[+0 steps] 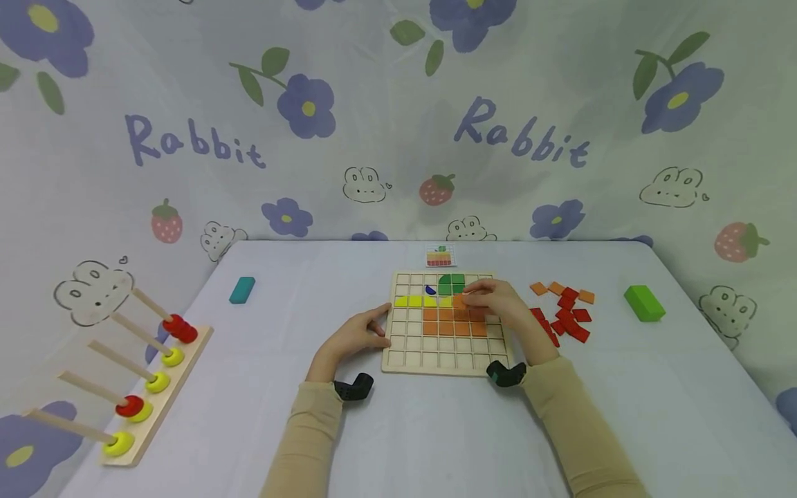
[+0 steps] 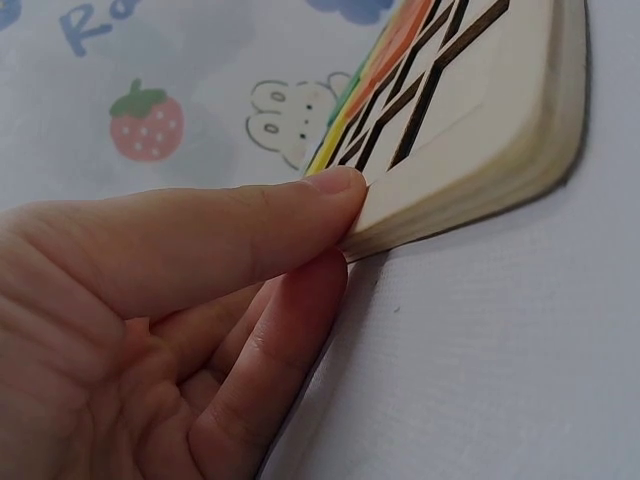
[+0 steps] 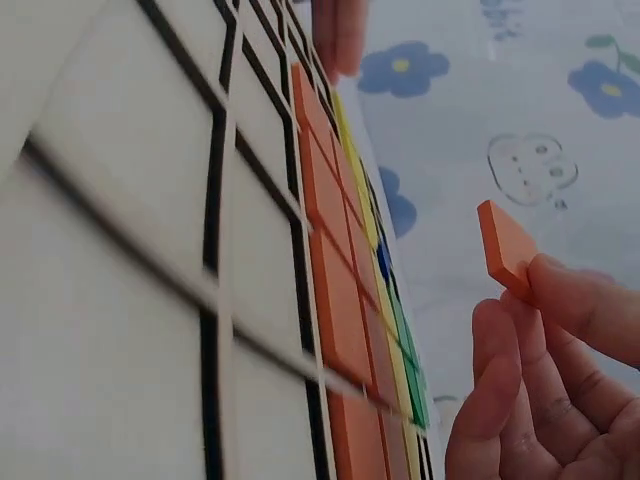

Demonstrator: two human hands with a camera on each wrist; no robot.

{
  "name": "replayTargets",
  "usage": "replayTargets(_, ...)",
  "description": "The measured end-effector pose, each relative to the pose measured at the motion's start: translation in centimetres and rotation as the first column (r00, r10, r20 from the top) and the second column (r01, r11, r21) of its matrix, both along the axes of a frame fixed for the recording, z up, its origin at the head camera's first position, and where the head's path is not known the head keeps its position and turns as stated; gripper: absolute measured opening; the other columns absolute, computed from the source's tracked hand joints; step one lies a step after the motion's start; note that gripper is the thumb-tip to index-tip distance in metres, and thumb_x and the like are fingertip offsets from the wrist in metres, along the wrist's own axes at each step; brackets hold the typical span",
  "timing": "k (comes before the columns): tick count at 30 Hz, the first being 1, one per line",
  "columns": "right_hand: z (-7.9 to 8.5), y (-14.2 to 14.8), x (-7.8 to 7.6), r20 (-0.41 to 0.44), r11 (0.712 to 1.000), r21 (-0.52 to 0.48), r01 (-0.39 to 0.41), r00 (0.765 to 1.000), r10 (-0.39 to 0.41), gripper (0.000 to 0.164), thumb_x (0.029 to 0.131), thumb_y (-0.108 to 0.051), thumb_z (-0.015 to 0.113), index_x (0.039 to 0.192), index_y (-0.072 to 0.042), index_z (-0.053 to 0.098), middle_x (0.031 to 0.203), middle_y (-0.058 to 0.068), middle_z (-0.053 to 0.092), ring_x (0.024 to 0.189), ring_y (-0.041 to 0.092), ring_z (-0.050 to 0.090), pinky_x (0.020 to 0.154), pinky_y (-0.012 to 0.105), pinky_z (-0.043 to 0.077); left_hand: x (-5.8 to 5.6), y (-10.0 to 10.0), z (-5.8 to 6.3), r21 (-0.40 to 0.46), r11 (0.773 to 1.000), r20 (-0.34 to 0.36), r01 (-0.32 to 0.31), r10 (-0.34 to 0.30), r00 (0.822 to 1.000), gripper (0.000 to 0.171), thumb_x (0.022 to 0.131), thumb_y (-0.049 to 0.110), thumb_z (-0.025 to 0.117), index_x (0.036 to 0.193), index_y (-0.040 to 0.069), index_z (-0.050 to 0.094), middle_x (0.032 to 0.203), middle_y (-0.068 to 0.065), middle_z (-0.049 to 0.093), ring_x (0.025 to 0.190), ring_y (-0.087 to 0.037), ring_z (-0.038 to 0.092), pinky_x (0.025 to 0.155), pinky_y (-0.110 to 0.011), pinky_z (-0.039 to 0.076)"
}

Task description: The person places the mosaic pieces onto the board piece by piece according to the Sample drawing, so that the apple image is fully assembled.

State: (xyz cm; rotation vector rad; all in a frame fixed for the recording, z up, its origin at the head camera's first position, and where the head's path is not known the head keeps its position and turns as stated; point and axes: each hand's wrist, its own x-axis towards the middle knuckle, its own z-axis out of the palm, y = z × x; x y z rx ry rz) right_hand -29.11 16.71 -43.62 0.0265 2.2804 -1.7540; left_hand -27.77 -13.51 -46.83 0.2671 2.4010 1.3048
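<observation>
Tan sleeves (image 1: 305,443): over the near side of the white tabletop (image 1: 411,443), each with a black wrist device (image 1: 354,387) at its cuff.
Left hand (image 1: 358,335): thumb and finger clamped on the left edge of the wooden grid board (image 1: 414,343).
Right hand (image 1: 498,301): thumb and fingertips together on an orange square tile (image 3: 508,245), held over the board (clear of its surface in the right wrist view).
Board: mid-tabletop; orange rows nearest, then yellow tiles (image 1: 415,301), a blue piece (image 1: 430,290) and green pieces (image 1: 458,279) farther back.
Picture card (image 1: 441,257): just beyond the board's far edge.
Loose red tiles (image 1: 568,320): right of the board, loose orange ones beside them.
Bead stand (image 1: 177,387): along the tabletop's left edge.
Blocks: teal block (image 1: 242,290) toward the far left corner, green block (image 1: 644,303) near the right edge.
</observation>
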Motion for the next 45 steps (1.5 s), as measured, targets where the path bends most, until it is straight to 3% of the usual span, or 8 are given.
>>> replayTargets(5, -0.1, -3.8, -0.5, -0.024, 0.994, 0.093, -0.060, 0.998, 0.063, 0.027, 0.081, -0.015, 0.070, 0.104, -0.002, 0.064, 0.093, 0.006, 0.065, 0.087, 0.018, 0.058, 0.080, 0.034, 0.043, -0.1, 0.0, 0.1, -0.009, 1.000, -0.004, 0.002, -0.002, 1.000, 0.081, 0.073, 0.012, 0.077, 0.143, 0.018, 0.036, 0.083, -0.006, 0.057, 0.072, -0.017, 0.048, 0.064, -0.027, 0.040)
replayTargets(9, -0.5, -6.3, -0.8, 0.012, 0.993, 0.108, -0.046, 0.999, 0.045, 0.019, 0.080, -0.012, 0.071, 0.097, -0.005, 0.068, 0.098, 0.007, 0.063, 0.086, 0.019, 0.057, 0.076, 0.030, 0.046, -0.1, 0.0, 0.1, -0.011, 1.000, -0.003, 0.010, -0.010, 1.000, 0.081, 0.073, 0.013, 0.077, 0.143, 0.019, 0.036, 0.083, -0.005, 0.057, 0.072, -0.016, 0.049, 0.065, -0.026, 0.040)
replayTargets(14, -1.2, -7.7, -1.0, -0.050, 0.974, 0.223, -0.039, 0.997, 0.051, 0.010, 0.079, -0.014, 0.072, 0.089, -0.010, 0.071, 0.100, 0.005, 0.063, 0.085, 0.018, 0.056, 0.074, 0.029, 0.046, 0.0, 0.1, 0.1, 0.007, 1.000, -0.011, 0.020, -0.020, 1.000, 0.081, 0.073, 0.012, 0.077, 0.143, 0.017, 0.037, 0.082, -0.006, 0.057, 0.071, -0.017, 0.048, 0.065, -0.027, 0.039)
replayTargets(20, -1.3, -8.4, -0.8, -0.198, 0.912, 0.406, -0.054, 0.969, 0.146, 0.004, 0.080, -0.015, 0.072, 0.084, -0.013, 0.070, 0.085, 0.000, 0.064, 0.079, 0.017, 0.054, 0.072, 0.031, 0.044, -0.1, 0.1, 0.1, 0.014, 1.000, -0.012, 0.024, -0.024, 1.000, 0.080, 0.073, 0.013, 0.077, 0.143, 0.018, 0.037, 0.082, -0.006, 0.057, 0.070, -0.017, 0.048, 0.064, -0.028, 0.040)
replayTargets(24, -1.5, -8.8, -0.7, -0.266, 0.858, 0.513, -0.029, 0.945, 0.191, 0.004, 0.080, -0.016, 0.072, 0.083, -0.014, 0.071, 0.085, -0.001, 0.065, 0.082, 0.017, 0.056, 0.076, 0.034, 0.045, -0.1, 0.1, 0.1, 0.016, 0.999, -0.006, 0.031, -0.031, 1.000, 0.081, 0.073, 0.012, 0.077, 0.143, 0.017, 0.036, 0.081, -0.006, 0.057, 0.070, -0.016, 0.049, 0.064, -0.028, 0.040)
replayTargets(31, -1.9, -9.2, -0.8, -0.262, 0.782, 0.623, 0.015, 0.946, 0.191, 0.005, 0.080, -0.022, 0.073, 0.083, -0.018, 0.073, 0.092, 0.001, 0.062, 0.087, 0.018, 0.055, 0.075, 0.035, 0.045, -0.1, 0.2, 0.1, 0.014, 0.999, -0.016, 0.037, -0.037, 0.999, 0.081, 0.073, 0.012, 0.077, 0.143, 0.016, 0.036, 0.081, -0.006, 0.057, 0.070, -0.016, 0.049, 0.064, -0.027, 0.040)
replayTargets(37, -2.1, -9.0, -0.7, -0.265, 0.809, 0.588, 0.002, 0.945, 0.190, 0.004, 0.078, -0.019, 0.074, 0.078, -0.018, 0.070, 0.089, 0.001, 0.060, 0.085, 0.018, 0.053, 0.076, 0.036, 0.044, -0.1, 0.2, 0.0, 0.008, 0.999, -0.020, 0.042, -0.042, 0.999, 0.081, 0.073, 0.011, 0.076, 0.143, 0.015, 0.036, 0.082, -0.006, 0.058, 0.071, -0.016, 0.049, 0.064, -0.027, 0.041)
replayTargets(45, -1.3, -6.6, -0.5, -0.231, 0.910, 0.415, 0.023, 0.970, 0.081, 0.014, 0.080, -0.019, 0.071, 0.093, -0.014, 0.070, 0.097, 0.005, 0.059, 0.088, 0.022, 0.052, 0.072, 0.035, 0.043, 0.0, 0.4, 0.0, -0.015, 1.000, -0.003, 0.008, -0.008, 1.000, 0.080, 0.073, 0.011, 0.077, 0.143, 0.017, 0.037, 0.084, -0.006, 0.058, 0.073, -0.017, 0.050, 0.066, -0.027, 0.041)
